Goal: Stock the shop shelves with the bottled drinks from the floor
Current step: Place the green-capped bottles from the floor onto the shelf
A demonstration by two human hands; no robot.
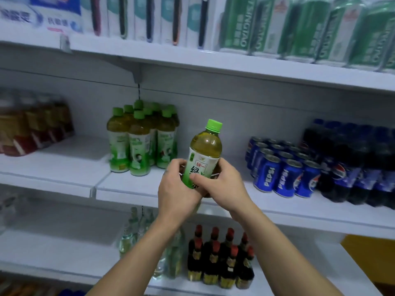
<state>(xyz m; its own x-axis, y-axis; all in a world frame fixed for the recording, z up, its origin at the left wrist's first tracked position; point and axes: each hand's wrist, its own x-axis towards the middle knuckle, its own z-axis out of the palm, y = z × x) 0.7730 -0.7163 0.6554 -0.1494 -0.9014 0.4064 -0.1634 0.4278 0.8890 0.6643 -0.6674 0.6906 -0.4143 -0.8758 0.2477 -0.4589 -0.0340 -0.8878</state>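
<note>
A green tea bottle [204, 154] with a green cap and white-green label is held upright, slightly tilted, in front of the middle shelf [136, 184]. My left hand [177, 189] grips its lower body from the left. My right hand [222, 184] wraps it from the right, thumb across the label. The bottle's base is hidden by my hands. To the left, several matching green tea bottles [141, 139] stand grouped on the same shelf, with a bare gap between them and the held bottle.
Blue Pepsi cans [284, 167] and dark Pepsi bottles [354, 165] fill the shelf's right side. Red-brown drink bottles [32, 129] stand at far left. Green beer cans [299, 28] line the upper shelf. Dark red-capped bottles [222, 259] and clear bottles [132, 231] stand on the lower shelf.
</note>
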